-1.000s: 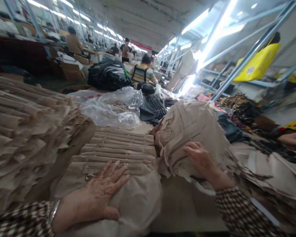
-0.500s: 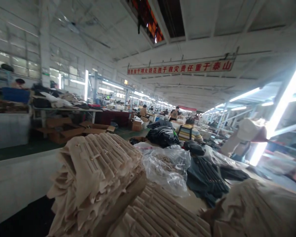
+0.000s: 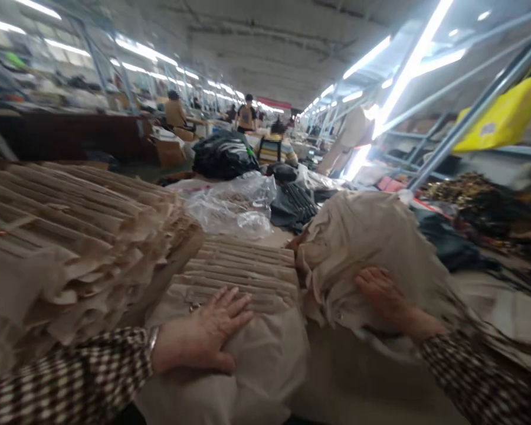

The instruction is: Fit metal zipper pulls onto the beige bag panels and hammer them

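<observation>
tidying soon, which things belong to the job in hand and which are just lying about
Likely in hand:
row of folded beige fabric pieces, under left hand
rounded beige fabric heap, against right hand
layered beige fabric stack, far left

Seemingly lying about:
crumpled clear plastic
bright yellow bag

My left sleeved forearm (image 3: 110,360), in brown-and-white check, enters at lower left and slants gently upward to the right; a silvery band (image 3: 152,339) circles the wrist at the cuff. The left hand (image 3: 212,333) lies palm down, fingers extended and slightly fanned toward the upper right, thumb (image 3: 225,362) held apart and nearer the body. My right sleeved forearm (image 3: 469,366), checked alike, enters from lower right, angled up and leftward, with bare wrist (image 3: 420,323) beyond its cuff. The right hand (image 3: 383,292) shows its back, fingers close together; from my remote view I cannot tell whether they grip. Both hands are well apart.
</observation>
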`<state>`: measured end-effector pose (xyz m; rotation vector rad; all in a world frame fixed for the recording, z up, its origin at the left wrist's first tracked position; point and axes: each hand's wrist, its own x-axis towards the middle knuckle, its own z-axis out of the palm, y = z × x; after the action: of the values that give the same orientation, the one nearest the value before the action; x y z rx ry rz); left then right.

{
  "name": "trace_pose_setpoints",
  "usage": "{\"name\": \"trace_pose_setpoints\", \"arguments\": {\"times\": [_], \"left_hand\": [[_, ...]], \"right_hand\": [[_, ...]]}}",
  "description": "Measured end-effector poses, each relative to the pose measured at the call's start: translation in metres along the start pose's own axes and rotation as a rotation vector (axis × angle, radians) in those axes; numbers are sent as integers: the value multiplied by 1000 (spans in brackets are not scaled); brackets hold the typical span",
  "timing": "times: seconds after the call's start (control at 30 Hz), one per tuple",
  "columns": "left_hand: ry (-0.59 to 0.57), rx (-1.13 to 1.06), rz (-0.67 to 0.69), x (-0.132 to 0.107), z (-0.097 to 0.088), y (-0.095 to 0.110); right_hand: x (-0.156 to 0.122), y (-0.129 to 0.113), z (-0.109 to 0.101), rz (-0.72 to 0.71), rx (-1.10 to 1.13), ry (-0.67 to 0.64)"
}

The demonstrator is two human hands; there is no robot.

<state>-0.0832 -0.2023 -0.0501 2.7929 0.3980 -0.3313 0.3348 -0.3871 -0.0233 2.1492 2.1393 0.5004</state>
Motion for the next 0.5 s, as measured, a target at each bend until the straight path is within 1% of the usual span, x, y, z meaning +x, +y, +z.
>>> {"name": "trace_pose_setpoints", "arguments": {"times": [0.07, 0.13, 0.17, 0.23, 0.3, 0.33, 0.4, 0.43, 0.47, 0.5], "left_hand": [[12, 3, 14, 3, -6, -2], [73, 14, 32, 7, -12, -3], [114, 26, 47, 10, -17, -1], [232, 45, 115, 14, -33, 6], [412, 31, 256, 17, -54, 21], [516, 14, 339, 17, -66, 31], [713, -9, 479, 15, -90, 54], [777, 3, 516, 13, -100, 65], [827, 27, 531, 11, -109, 75], [863, 59, 516, 9, -117, 83]], "right_hand": [[1, 6, -5, 13, -24, -54], [5, 15, -17, 44, -30, -12], [7, 21, -26, 59, -35, 32], [9, 32, -53, 77, -67, 143], [15, 37, -86, 88, -137, 247], [19, 35, -103, 96, -188, 284], [31, 19, -136, 106, -298, 326], [38, 6, -151, 79, -340, 329], [44, -11, -165, 31, -367, 332], [49, -30, -176, -40, -375, 332]]}}
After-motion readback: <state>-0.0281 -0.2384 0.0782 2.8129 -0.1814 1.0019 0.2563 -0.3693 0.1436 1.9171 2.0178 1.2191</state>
